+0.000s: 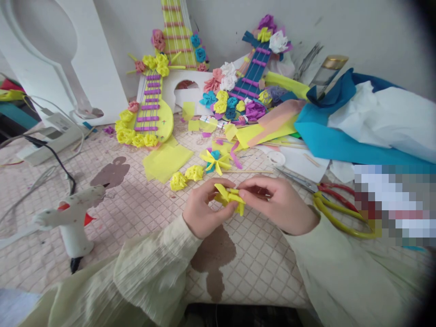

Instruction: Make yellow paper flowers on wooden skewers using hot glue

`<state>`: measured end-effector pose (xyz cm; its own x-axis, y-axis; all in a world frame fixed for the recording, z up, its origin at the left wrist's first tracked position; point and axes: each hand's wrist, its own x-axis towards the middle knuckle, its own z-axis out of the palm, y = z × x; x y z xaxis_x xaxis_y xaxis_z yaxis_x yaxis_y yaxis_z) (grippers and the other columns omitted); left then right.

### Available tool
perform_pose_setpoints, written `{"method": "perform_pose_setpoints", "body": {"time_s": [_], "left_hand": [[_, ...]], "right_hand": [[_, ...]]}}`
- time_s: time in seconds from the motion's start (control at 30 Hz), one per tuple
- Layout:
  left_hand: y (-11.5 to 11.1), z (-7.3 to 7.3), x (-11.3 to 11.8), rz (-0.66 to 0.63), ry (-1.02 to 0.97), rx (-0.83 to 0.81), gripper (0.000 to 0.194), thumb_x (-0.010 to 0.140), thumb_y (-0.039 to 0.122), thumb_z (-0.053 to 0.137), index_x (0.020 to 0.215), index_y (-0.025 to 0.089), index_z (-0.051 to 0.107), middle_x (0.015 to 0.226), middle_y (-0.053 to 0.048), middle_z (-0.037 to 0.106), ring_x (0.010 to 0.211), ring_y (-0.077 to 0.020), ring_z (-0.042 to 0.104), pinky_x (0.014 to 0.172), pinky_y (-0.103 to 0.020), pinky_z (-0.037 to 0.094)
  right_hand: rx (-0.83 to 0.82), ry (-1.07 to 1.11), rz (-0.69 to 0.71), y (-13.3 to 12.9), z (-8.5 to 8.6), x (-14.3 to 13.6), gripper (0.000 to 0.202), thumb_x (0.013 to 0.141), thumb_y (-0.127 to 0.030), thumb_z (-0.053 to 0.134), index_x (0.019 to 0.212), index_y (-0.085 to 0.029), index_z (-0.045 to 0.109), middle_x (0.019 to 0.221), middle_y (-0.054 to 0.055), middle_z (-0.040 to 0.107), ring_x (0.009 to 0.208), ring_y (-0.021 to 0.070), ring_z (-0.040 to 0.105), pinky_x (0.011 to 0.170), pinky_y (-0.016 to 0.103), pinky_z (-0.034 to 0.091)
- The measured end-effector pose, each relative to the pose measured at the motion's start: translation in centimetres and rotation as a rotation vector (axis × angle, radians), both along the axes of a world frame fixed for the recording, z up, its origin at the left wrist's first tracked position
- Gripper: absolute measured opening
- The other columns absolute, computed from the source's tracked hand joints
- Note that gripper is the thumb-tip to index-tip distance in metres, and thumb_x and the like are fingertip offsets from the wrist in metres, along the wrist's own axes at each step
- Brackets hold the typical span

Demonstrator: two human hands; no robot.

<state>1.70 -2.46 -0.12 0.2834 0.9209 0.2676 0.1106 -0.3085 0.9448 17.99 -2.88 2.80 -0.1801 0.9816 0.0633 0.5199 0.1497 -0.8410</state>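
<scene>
- One left hand [207,211] pinches a yellow folded-paper flower [233,197], thumb covering its lower left.
- Flower sits between both hands above the table [262,263], one petal pointing up-left; long axis unclear.
- Right hand [281,204] pinches its right side.
- Scissors [322,187], handle ends pixelated.

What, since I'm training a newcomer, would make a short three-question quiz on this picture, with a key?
1. True or false: the left hand and the right hand both touch the yellow paper piece.
2. Fill in: the glue gun stands to the ___ of both hands.
3. The bars across the front yellow guitar are: A green; B purple; C black.

Key: 1 true; 2 left; 3 B.
</scene>
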Motion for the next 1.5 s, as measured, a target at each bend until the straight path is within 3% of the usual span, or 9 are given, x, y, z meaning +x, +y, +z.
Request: {"method": "perform_pose_setpoints", "body": {"time_s": [0.33, 0.83, 1.1, 1.33, 1.5], "left_hand": [[-0.04, -0.08, -0.09, 0.018, 0.030, 0.041, 0.019, 0.069, 0.017, 0.060, 0.088, 0.017, 0.056, 0.083, -0.004, 0.061, 0.075, -0.0139, 0.059, 0.066, -0.026, 0.050], [-0.02, 0.17, -0.46, 0.010, 0.182, 0.239, 0.020, 0.070, 0.016, 0.059, 0.090, 0.018, 0.055, 0.083, -0.004, 0.062, 0.076, -0.0143, 0.057, 0.072, -0.029, 0.048], [0.20, 0.30, -0.49, 0.036, 0.092, 0.109, 0.006, 0.076, 0.018, 0.055, 0.080, 0.016, 0.058, 0.075, -0.002, 0.061, 0.068, -0.0108, 0.057, 0.065, -0.023, 0.048], [0.40, 0.32, -0.38, 0.097, 0.135, 0.156, 0.004, 0.073, 0.015, 0.055, 0.075, 0.015, 0.058, 0.068, 0.000, 0.061, 0.064, -0.0102, 0.056, 0.062, -0.022, 0.047], [0.29, 0.25, -0.51, 0.048, 0.174, 0.172, 0.006, 0.075, 0.018, 0.054, 0.080, 0.016, 0.058, 0.073, -0.001, 0.062, 0.068, -0.0117, 0.057, 0.065, -0.024, 0.048]], "right_hand": [[-0.028, 0.029, 0.012, -0.11, -0.39, -0.24, 0.009, 0.071, -0.023, 0.057, 0.072, -0.017, 0.063, 0.074, 0.002, 0.066, 0.061, 0.0119, 0.056, 0.056, 0.025, 0.046], [-0.066, 0.004, 0.029, -0.18, 0.59, -0.07, 0.010, 0.072, -0.025, 0.056, 0.070, -0.018, 0.062, 0.067, 0.000, 0.063, 0.059, 0.0106, 0.054, 0.051, 0.022, 0.042], [0.007, -0.057, 0.080, -0.22, 0.09, -0.33, 0.014, 0.076, -0.022, 0.051, 0.070, -0.017, 0.062, 0.070, 0.001, 0.062, 0.061, 0.0107, 0.053, 0.055, 0.023, 0.041], [0.057, -0.073, 0.154, -0.07, -0.04, -0.07, 0.016, 0.078, -0.022, 0.050, 0.073, -0.016, 0.063, 0.071, 0.001, 0.061, 0.061, 0.0099, 0.052, 0.055, 0.022, 0.041], [0.089, -0.072, 0.201, 0.13, 0.28, 0.27, 0.016, 0.078, -0.021, 0.051, 0.069, -0.017, 0.063, 0.068, 0.000, 0.061, 0.061, 0.0097, 0.052, 0.055, 0.022, 0.041]]}}
